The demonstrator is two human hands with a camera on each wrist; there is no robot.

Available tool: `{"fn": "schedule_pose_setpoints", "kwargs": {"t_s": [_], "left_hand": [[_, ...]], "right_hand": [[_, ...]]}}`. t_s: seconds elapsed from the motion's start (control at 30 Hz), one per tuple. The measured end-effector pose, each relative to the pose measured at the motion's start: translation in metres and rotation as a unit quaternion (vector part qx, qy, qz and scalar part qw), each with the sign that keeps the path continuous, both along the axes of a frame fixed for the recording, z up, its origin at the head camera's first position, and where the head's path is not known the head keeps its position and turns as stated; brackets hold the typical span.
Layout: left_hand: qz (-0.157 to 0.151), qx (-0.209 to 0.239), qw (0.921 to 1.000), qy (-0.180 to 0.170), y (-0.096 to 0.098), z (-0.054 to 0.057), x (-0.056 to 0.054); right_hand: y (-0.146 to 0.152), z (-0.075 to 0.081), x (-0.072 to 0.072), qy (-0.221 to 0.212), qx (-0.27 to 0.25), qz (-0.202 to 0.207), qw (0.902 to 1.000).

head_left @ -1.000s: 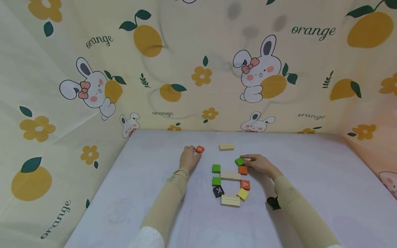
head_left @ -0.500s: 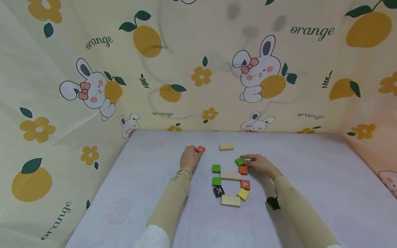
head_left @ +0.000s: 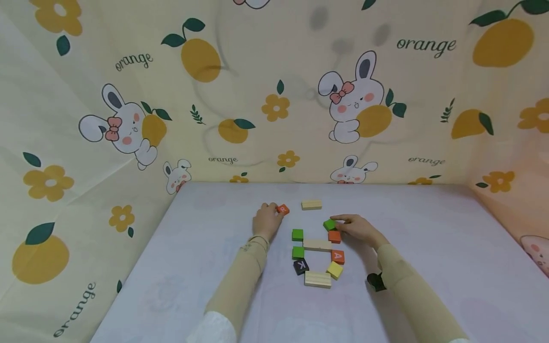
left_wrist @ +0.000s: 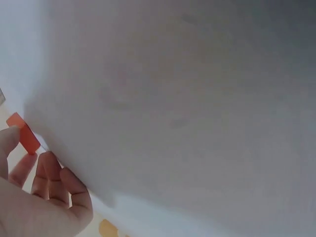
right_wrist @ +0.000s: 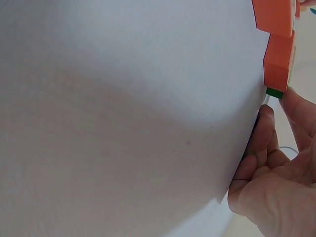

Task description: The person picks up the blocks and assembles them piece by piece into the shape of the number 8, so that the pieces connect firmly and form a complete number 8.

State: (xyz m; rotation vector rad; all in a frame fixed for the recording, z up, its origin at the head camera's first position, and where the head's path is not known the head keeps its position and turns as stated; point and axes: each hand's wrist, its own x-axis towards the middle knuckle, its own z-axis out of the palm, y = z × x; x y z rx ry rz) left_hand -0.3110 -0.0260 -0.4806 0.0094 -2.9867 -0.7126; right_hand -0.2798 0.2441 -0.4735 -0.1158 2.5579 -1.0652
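In the head view my left hand (head_left: pixel 267 221) pinches an orange letter block (head_left: pixel 283 209) between thumb and finger. The left wrist view shows the same orange block (left_wrist: pixel 23 134) at the fingertips, with the other fingers curled close to the table. On the other side, my right hand (head_left: pixel 358 227) pinches a green block (head_left: pixel 329 225), index finger along its far side and thumb nearer. This green block sits at a slant just behind a plain orange block (head_left: pixel 334 237). In the right wrist view only a bit of green (right_wrist: pixel 274 93) shows beyond the orange block (right_wrist: pixel 278 61).
Two green blocks (head_left: pixel 298 235), a black K block (head_left: pixel 301 266), a yellow block (head_left: pixel 334 270) and an orange A block (head_left: pixel 338 257) form two columns. Wooden planks (head_left: pixel 317 279) lie across between them, and another plank (head_left: pixel 311 205) lies farther back. A patterned cloth (head_left: pixel 240 95) rises behind the table.
My left hand has carried the orange letter block a little to the right, toward the back plank. My right hand keeps its hold on the green block. The head view has shifted slightly.
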Motion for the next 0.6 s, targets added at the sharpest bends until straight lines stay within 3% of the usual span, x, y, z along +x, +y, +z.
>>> {"fn": "schedule_pose_setpoints", "kwargs": {"t_s": [0.23,0.4,0.6], "left_hand": [[-0.041,0.028,0.9988,-0.003,0.0056,-0.0017,0.0030],[-0.063,0.069,0.9953,-0.026,0.0069,0.0017,0.0076],[-0.063,0.105,0.9910,-0.052,0.0062,0.0030,0.0102]], "right_hand": [[-0.0003,-0.0004,0.0003,-0.002,-0.007,-0.002,1.0000],[-0.0001,-0.0012,0.0013,-0.007,-0.006,-0.006,0.9999],[-0.0004,0.0000,0.0011,-0.004,-0.009,-0.005,0.9999]]}}
